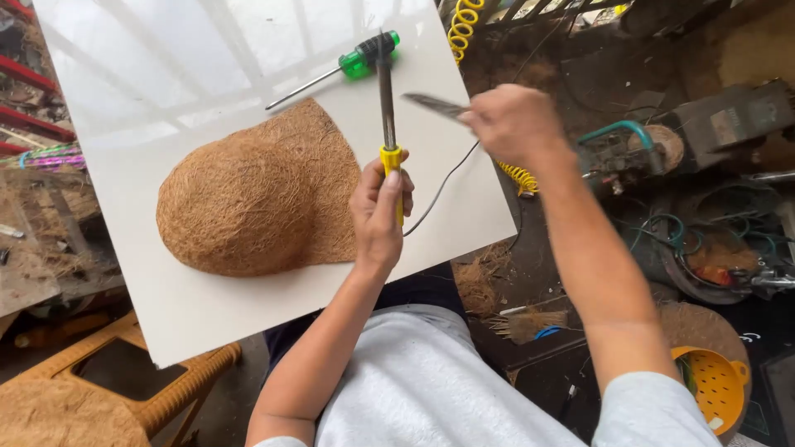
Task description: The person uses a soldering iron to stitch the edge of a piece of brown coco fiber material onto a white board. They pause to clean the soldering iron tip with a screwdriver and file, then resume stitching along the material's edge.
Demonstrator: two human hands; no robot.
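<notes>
My left hand (379, 207) grips the yellow handle of a soldering iron (387, 99), its metal shaft pointing away from me over a white board (207, 323). A thin dark cord runs from the handle off the board's right edge. My right hand (515, 124) holds a flat metal blade (432, 104), blurred, its tip close to the iron's shaft. To the left of both hands a brown coconut-fibre cap (257, 194) lies on the board, dome nearest me and brim toward the far side.
A green-handled screwdriver (348, 64) lies on the board beyond the cap. A yellow coiled cable (460, 25) hangs past the board's far edge. A woven chair (124, 389) stands at lower left, a yellow colander (716, 385) at lower right, tools and hoses on the dark floor.
</notes>
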